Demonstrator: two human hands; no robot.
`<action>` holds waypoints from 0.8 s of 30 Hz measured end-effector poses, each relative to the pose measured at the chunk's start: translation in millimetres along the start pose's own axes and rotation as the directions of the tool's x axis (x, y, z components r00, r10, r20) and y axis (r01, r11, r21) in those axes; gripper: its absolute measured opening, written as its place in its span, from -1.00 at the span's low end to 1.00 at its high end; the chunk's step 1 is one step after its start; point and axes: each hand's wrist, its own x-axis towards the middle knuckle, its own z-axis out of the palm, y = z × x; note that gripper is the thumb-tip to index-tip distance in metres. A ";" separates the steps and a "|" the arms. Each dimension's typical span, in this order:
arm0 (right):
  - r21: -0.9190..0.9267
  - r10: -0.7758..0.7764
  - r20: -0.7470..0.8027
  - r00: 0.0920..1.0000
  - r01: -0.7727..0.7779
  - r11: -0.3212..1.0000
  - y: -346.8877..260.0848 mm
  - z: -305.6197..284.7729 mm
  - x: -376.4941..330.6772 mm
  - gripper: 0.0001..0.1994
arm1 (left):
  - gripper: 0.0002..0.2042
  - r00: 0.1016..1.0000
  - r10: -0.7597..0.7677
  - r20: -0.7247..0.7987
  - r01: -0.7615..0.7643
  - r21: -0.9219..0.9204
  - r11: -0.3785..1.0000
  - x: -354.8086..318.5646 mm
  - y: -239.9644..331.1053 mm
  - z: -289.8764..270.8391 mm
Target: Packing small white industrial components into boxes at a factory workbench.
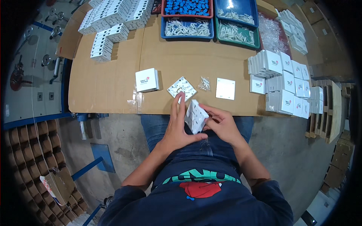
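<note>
A small white box (pixel 196 117) with dark marks on its side is held tilted just off the table's front edge, above my lap. My right hand (pixel 222 125) grips it along its right edge, fingers curled and thumb against it. On the other side my left hand (pixel 181 130) is open, fingers stretched toward the table and thumb spread below the box; whether it touches the box I cannot tell. Just beyond its fingertips lies a white square piece with printed marks (pixel 182 86), turned cornerwise. Farther right are a clear bag of small white parts (pixel 204 83) and a plain white square (pixel 225 89).
White boxes (pixel 147 80) stand at left on the cardboard-covered table (pixel 105 83), with more boxes stacked at far left (pixel 109 19) and right (pixel 286 84). Along the back sit a blue tray of white plugs (pixel 187 37), a green tray (pixel 237 44) and clear plastic bags (pixel 271 34).
</note>
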 end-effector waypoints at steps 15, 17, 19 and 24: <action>0.517 0.564 0.268 0.781 -0.611 0.600 34.4 15.2 -29.1 -0.75 | -0.21 0.892 0.013 0.452 0.096 -0.218 0.971 -34.6 24.2 -14.6; 0.516 0.596 0.266 0.758 -0.634 0.576 36.6 19.9 -31.4 -0.77 | -0.21 0.883 -0.026 0.468 0.134 -0.200 0.970 -39.5 26.0 -15.9; 0.523 0.610 0.244 0.754 -0.632 0.571 37.1 20.9 -28.9 -0.78 | -0.25 0.885 -0.065 0.460 0.168 -0.187 0.968 -39.4 27.3 -18.9; 0.487 0.626 0.325 0.709 -0.693 0.532 43.2 18.2 -22.6 -0.82 | -0.26 0.874 -0.088 0.477 0.161 -0.114 0.980 -42.2 25.2 -18.5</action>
